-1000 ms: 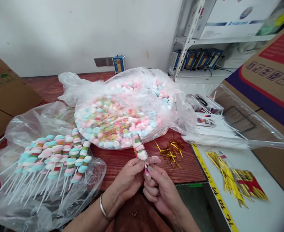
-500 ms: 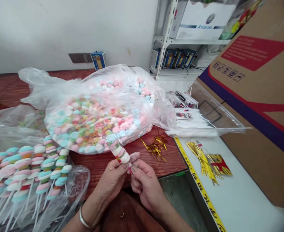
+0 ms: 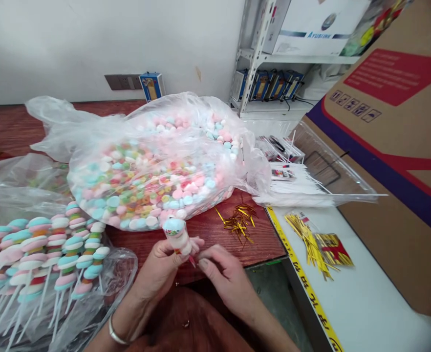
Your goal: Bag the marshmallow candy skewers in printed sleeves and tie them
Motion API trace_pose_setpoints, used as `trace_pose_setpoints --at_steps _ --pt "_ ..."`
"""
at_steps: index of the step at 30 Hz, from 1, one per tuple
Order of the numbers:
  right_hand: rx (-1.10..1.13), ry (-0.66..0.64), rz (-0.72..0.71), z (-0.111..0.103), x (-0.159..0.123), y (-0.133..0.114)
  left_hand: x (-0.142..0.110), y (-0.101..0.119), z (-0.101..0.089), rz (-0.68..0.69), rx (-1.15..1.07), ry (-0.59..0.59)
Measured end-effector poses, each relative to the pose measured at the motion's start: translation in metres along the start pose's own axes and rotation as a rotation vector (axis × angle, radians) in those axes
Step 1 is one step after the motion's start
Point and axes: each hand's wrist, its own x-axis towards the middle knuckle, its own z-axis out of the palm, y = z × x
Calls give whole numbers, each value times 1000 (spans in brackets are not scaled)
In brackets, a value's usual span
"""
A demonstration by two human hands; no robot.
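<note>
A marshmallow skewer in a clear printed wrapper (image 3: 177,234) is held in my left hand (image 3: 160,266), tilted, between thumb and fingers. Its pale blue end points up and away; a reddish-pink tail sticks out at the lower end. My right hand (image 3: 225,278) is just right of that tail, thumb and forefinger curled together. Whether they pinch anything is unclear, as the fingertips are slightly blurred. Loose gold twist ties (image 3: 240,221) lie on the dark red tabletop (image 3: 208,232) beyond my right hand.
Several unwrapped marshmallow skewers (image 3: 67,264) lie on plastic at left. A large clear bag of sweets (image 3: 145,181) spreads across the back. On the right are white sticks (image 3: 292,183), a bundle of gold ties (image 3: 309,244) and a big cardboard box (image 3: 395,195). Shelving (image 3: 255,63) stands behind.
My right hand has moved slightly away from the wrapper's lower end, to the right. The wrapped skewer has turned more upright in my left hand. The whole view has shifted a little.
</note>
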Motion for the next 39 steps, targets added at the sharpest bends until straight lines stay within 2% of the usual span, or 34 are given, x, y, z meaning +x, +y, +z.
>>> trace_pose_setpoints --at_steps 2,4,6,8,14,19,23,26,32,35,39 --pt "-461 299 -128 -24 -8 4 6 0 -5 72 34 151" --pt "-787 524 -152 -48 -16 14 10 -2 -7 80 58 221" --pt "-1014 612 -140 -67 -22 26 12 -4 -6 70 61 227" --pt "-1109 615 -108 -76 -24 36 13 -8 -4 63 65 213" --pt "-940 637 -7 -76 -15 46 14 -21 -13 54 190 168" --pt "-724 647 0 -81 -11 41 13 -14 -13 84 404 144" --pt "-496 664 4 -82 -6 35 13 -7 0 279 640 70" --pt "-371 698 4 -77 -1 31 16 -11 7 426 763 6" --pt "-210 735 -54 -53 4 6 21 -20 19 568 1068 -88" --pt "-199 705 -135 -33 4 -3 23 -21 27 619 1065 -50" --pt "-238 636 -185 -13 7 0 24 -21 34 753 1078 42"
